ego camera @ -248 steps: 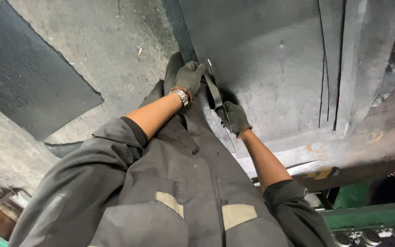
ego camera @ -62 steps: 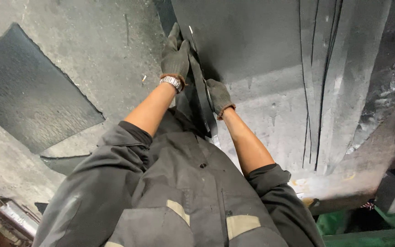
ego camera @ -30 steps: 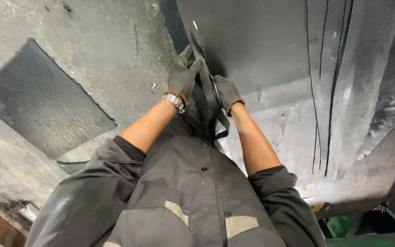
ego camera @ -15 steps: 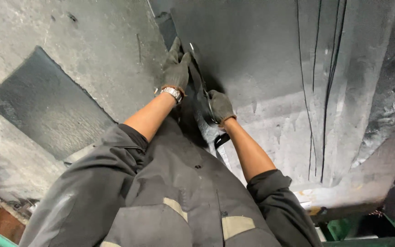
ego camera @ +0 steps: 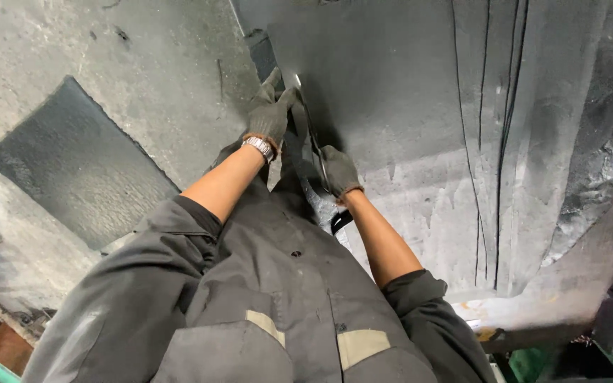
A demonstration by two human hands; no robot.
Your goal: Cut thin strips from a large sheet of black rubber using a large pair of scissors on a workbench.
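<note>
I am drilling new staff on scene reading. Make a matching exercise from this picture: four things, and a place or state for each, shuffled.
Things:
1. left hand
2. right hand
3. dark sheet
4. dark mat

Places or states:
A. flat on the grey floor, far left
B. gloved, with a wristwatch
C. gloved, gripping the shears
D. being cut along its left edge

Pairs: 1-B, 2-C, 3-D, 4-A
</note>
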